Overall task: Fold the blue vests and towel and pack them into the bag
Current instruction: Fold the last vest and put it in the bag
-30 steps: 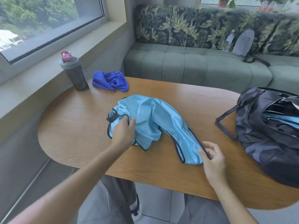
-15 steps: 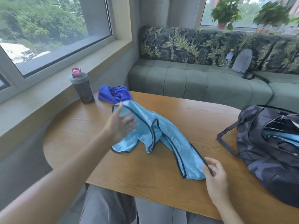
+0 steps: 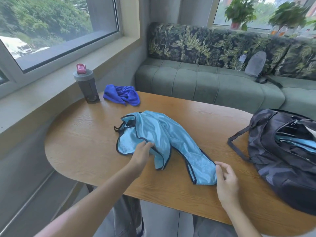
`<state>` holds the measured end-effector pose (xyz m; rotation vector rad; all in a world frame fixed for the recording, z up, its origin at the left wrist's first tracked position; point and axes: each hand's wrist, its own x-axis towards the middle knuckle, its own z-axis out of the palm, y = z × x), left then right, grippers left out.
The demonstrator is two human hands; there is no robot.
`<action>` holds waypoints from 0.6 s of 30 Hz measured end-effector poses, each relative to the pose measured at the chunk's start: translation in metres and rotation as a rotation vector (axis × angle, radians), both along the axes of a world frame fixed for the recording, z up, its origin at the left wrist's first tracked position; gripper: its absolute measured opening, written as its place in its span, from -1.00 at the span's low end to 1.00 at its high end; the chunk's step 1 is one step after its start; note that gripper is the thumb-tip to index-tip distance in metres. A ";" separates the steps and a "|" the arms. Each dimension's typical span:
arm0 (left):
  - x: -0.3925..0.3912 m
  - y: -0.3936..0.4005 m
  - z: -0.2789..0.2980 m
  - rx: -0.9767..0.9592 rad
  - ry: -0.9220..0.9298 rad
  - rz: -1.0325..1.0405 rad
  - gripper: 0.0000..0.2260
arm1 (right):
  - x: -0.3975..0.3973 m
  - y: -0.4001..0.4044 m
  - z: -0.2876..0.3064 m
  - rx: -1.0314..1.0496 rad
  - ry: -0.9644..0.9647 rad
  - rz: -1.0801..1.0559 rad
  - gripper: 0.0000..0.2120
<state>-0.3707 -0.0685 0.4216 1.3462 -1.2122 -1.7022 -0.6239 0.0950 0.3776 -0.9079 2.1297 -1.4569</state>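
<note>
A light blue vest with dark trim lies crumpled in the middle of the wooden table. My left hand pinches a fold of the vest near its left middle. My right hand holds the vest's lower right corner between thumb and fingers. A dark blue towel lies bunched at the table's far left. The dark camouflage bag sits open at the right, with light blue cloth showing inside it.
A grey bottle with a pink cap stands beside the towel near the window ledge. A green sofa runs behind the table, with a grey pouch and a water bottle on it. The bag's strap trails on the table.
My left hand has come down from the vest's raised far edge and now pinches a fold lower down. The vest has dropped flatter on the table. My right hand stays at the corner.
</note>
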 end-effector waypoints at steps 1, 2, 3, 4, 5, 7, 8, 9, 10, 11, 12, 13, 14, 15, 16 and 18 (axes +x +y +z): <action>0.003 0.002 0.005 0.020 0.071 -0.001 -0.77 | -0.001 0.000 0.001 0.006 -0.003 -0.008 -0.86; 0.007 0.002 0.009 0.047 0.124 -0.013 -0.75 | -0.003 -0.002 0.004 0.011 -0.010 -0.008 -0.85; 0.010 0.003 0.017 0.061 0.158 -0.046 -0.72 | -0.005 -0.004 0.009 0.011 -0.021 -0.001 -0.83; 0.011 0.001 0.025 0.054 0.178 -0.090 -0.69 | -0.006 -0.007 0.018 0.005 -0.028 0.008 -0.83; 0.012 0.000 0.036 0.040 0.201 -0.124 -0.67 | -0.007 -0.010 0.030 0.000 -0.040 0.023 -0.82; 0.016 -0.003 0.067 0.010 0.239 -0.150 -0.68 | -0.004 -0.014 0.064 -0.040 -0.093 0.085 -0.81; 0.018 -0.008 0.088 -0.025 0.259 -0.157 -0.69 | -0.004 -0.016 0.089 -0.090 -0.178 0.126 -0.82; 0.020 -0.013 0.110 -0.066 0.300 -0.167 -0.67 | -0.005 -0.020 0.115 -0.163 -0.327 0.183 -0.83; 0.024 -0.017 0.134 -0.123 0.358 -0.189 -0.65 | -0.007 -0.019 0.145 -0.268 -0.475 0.249 -0.81; 0.029 -0.020 0.161 -0.180 0.436 -0.208 -0.64 | -0.011 -0.017 0.179 -0.408 -0.603 0.301 -0.76; 0.035 -0.025 0.182 -0.227 0.516 -0.216 -0.64 | -0.012 -0.013 0.213 -0.535 -0.673 0.344 -0.68; 0.039 -0.029 0.202 -0.253 0.567 -0.223 -0.64 | -0.013 -0.010 0.246 -0.633 -0.662 0.371 -0.60; 0.041 -0.030 0.218 -0.267 0.558 -0.235 -0.59 | -0.011 -0.006 0.273 -0.701 -0.614 0.425 -0.52; 0.041 -0.030 0.229 -0.284 0.506 -0.256 -0.57 | -0.008 -0.003 0.293 -0.707 -0.552 0.455 -0.43; 0.041 -0.028 0.238 -0.282 0.420 -0.288 -0.57 | -0.003 -0.002 0.309 -0.672 -0.494 0.462 -0.35; 0.036 -0.023 0.255 -0.224 0.251 -0.298 -0.67 | 0.000 -0.007 0.328 -0.586 -0.369 0.496 -0.27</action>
